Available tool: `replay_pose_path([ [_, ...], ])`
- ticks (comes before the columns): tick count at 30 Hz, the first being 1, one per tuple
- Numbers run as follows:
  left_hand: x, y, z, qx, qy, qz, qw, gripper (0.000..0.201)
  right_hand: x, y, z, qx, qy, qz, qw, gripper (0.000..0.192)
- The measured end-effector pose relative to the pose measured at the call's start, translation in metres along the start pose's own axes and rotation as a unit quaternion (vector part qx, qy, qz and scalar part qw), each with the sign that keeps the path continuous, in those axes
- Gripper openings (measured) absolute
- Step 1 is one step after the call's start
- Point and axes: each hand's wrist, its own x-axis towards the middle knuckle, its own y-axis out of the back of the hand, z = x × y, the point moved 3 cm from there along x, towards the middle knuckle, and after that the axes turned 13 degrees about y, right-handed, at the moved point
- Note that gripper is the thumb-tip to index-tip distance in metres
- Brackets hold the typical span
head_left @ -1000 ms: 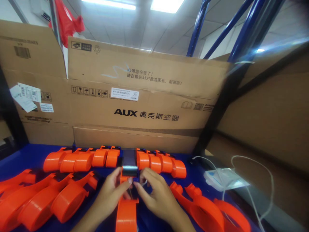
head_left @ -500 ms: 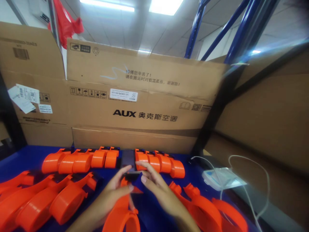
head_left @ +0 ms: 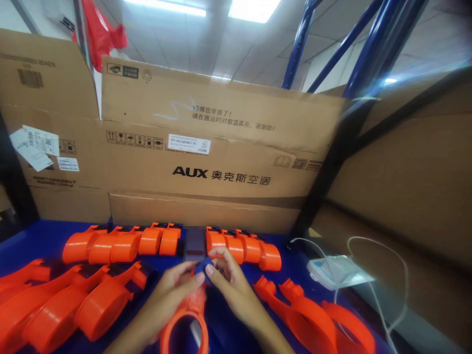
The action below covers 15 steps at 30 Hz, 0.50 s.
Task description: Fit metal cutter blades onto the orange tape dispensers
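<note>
**Blue piece pinched at the head of an orange dispenser, many bodies already laid out**

Seen at near centre: left hand (head_left: 173,290) and right hand (head_left: 230,285) meeting fingertip to fingertip over a small dark-blue piece (head_left: 203,266), apparently soft or thin, though too blurred to say whether cloth, tape or plastic. Both hands closed in a light pinch on that piece, fingers curled, nothing else in the grasp. Directly beneath and toward the viewer, an orange glossy plastic tape-dispenser body with an open ring (head_left: 186,322), its narrow end right under the pinch.

Judged from the layout, well along but not finished: a far row of orange rounded plastic housings (head_left: 121,244) lined up side by side to the left of a dark upright rectangular block (head_left: 195,243), with more of the same to its right (head_left: 245,250). At near left, larger orange dispenser shells lying overlapped (head_left: 73,307); at near right, orange open frames with long handles (head_left: 313,314), seemingly not yet fitted.

All of it smooth, moulded and shiny, on a deep-blue matt table surface (head_left: 44,233). Behind, corrugated brown cardboard cartons (head_left: 221,147) with printed lettering. Far right, a white flat packet with thin white cables (head_left: 337,273).
</note>
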Motion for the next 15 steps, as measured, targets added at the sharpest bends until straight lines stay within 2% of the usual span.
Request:
replay_pose_path([
  [4, 0.003, 0.004, 0.006, 0.053, -0.030, 0.025, 0.998, 0.042, 0.001, -0.001, 0.000, -0.024, 0.008, 0.008, 1.000, 0.035],
  [10, 0.002, 0.005, 0.006, 0.044, -0.029, 0.024, 0.998, 0.038, 0.001, -0.008, -0.003, -0.026, 0.030, 0.023, 0.999, 0.033],
  [15, 0.009, 0.014, -0.002, -0.045, 0.004, 0.044, 0.998, 0.036, 0.000, 0.003, -0.014, -0.170, 0.043, -0.018, 0.984, 0.025],
])
